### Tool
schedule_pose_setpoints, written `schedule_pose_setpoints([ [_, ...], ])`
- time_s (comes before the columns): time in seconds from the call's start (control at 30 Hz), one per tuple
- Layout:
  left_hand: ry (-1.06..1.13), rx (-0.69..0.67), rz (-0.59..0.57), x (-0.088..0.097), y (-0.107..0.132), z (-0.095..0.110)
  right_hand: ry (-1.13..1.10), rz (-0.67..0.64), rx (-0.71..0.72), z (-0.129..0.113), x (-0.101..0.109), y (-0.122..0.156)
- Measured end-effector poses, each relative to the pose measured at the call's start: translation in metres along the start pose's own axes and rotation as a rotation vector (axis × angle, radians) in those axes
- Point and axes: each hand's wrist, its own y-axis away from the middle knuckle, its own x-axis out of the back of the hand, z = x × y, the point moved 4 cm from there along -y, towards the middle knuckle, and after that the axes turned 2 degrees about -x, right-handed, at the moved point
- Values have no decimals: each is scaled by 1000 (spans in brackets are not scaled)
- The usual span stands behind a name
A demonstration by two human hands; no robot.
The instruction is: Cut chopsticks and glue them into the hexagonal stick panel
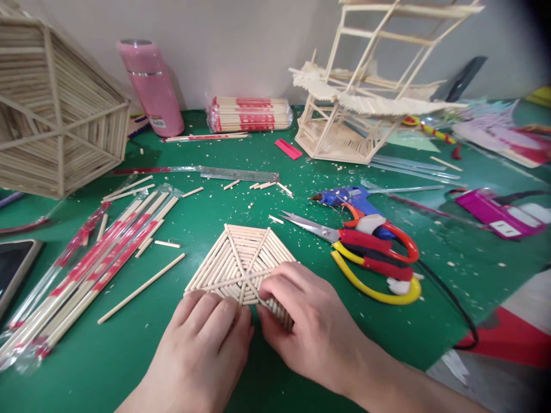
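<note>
A small hexagonal panel of wooden sticks (246,252) lies in front of me, its spokes meeting near the middle. My left hand (206,338) is closed over its near left edge, with the fingertips partly hidden. On the near right part, my right hand (307,321) pinches the panel's edge between thumb and curled fingers. Right of the panel lie scissors (365,252) with red and yellow handles, their blades pointing left. Behind them rests a blue glue gun (348,198). A loose stick (142,288) lies to the left of the panel.
Wrapped chopsticks (99,269) and a phone (17,269) lie left. A large stick panel (60,109) leans behind them. Along the wall stand a pink bottle (150,86), a chopstick bundle (249,113) and a stick-built model (357,103). Stick scraps litter the green table (206,201).
</note>
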Motion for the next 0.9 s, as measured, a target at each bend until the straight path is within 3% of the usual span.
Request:
schedule_pose_setpoints([
  [0.9,2,-10,-17,-2,0,-2,5,16,4,0,0,0],
])
